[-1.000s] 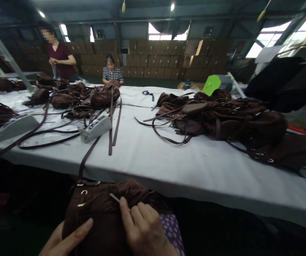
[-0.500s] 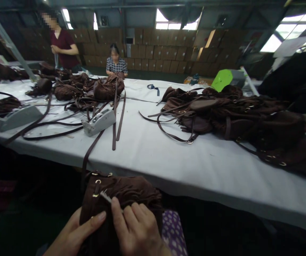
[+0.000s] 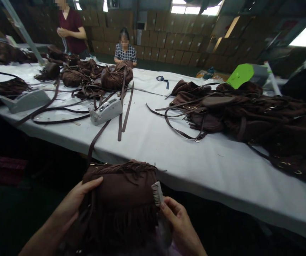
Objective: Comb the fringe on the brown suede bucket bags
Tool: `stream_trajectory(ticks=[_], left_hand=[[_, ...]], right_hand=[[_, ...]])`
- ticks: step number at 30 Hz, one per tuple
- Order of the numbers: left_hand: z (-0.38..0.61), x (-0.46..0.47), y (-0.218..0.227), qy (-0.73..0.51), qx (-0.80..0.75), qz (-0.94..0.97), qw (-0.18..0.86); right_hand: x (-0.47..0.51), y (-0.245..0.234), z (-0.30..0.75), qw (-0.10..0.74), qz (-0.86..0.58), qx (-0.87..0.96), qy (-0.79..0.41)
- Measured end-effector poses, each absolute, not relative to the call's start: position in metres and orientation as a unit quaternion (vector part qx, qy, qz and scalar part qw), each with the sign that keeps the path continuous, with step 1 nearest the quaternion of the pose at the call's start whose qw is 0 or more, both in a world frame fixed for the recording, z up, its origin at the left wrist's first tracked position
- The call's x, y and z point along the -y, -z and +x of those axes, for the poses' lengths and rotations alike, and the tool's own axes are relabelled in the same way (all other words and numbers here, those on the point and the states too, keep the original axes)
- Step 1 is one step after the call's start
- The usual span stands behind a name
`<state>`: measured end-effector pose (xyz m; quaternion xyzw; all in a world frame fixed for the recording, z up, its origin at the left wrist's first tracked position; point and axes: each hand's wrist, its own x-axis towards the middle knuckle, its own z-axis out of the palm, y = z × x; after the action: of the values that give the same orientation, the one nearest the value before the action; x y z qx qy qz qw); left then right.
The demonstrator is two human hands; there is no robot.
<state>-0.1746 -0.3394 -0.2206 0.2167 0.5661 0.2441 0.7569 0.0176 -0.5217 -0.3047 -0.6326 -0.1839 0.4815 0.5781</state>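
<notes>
A brown suede bag with fringe (image 3: 121, 202) rests on my lap below the table edge. My left hand (image 3: 74, 202) grips its left side, thumb lying on the front. My right hand (image 3: 178, 222) pinches a small pale comb (image 3: 157, 193) held at the bag's right edge, teeth toward the fringe. A brown strap runs from the bag up onto the white table (image 3: 168, 156).
A heap of brown bags and straps (image 3: 248, 113) covers the table's right. More bags (image 3: 102, 76) and loose straps lie at left, with two grey tape dispensers (image 3: 105, 111) (image 3: 26, 100). Two people work at the far side. Cardboard boxes line the back wall.
My right hand has moved from the bag's top middle to its right edge with the comb. The bag now shows its fringed front, and the view has tilted down.
</notes>
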Motion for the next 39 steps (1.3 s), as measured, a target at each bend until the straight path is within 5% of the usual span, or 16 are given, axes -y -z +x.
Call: stream_trajectory(ticks=[6,13,18,22,30,32,35,39], left_hand=[[-0.176,0.341,0.242,-0.215,-0.462,0.229,0.829],[-0.243,0.346,0.288,-0.090,-0.158,0.457,0.871],[-0.259,0.359,0.320,-0.001,-0.251,0.632,0.733],[-0.233,0.357,0.324,-0.079,-0.358,0.656,0.660],[-0.180,0.324,0.292,-0.153,-0.394,0.490,0.763],[-0.174,0.317,0.277,-0.155,-0.368,0.501,0.768],[-0.168,0.311,0.262,-0.147,-0.355,0.532,0.754],[-0.154,0.314,0.263,-0.154,-0.364,0.582,0.711]], right_hand=[[0.500,0.306,-0.010,0.559,-0.664,0.186,-0.461],[0.499,0.327,-0.010,0.652,-0.570,-0.015,-0.500],[0.499,0.329,-0.011,0.668,-0.532,-0.103,-0.509],[0.500,0.330,-0.014,0.659,-0.540,-0.104,-0.513],[0.514,0.329,-0.008,0.568,-0.637,0.106,-0.510],[0.524,0.329,0.008,0.518,-0.684,0.214,-0.467],[0.537,0.317,0.033,0.479,-0.760,0.361,-0.249],[0.524,0.279,0.035,0.407,-0.684,0.601,-0.072]])
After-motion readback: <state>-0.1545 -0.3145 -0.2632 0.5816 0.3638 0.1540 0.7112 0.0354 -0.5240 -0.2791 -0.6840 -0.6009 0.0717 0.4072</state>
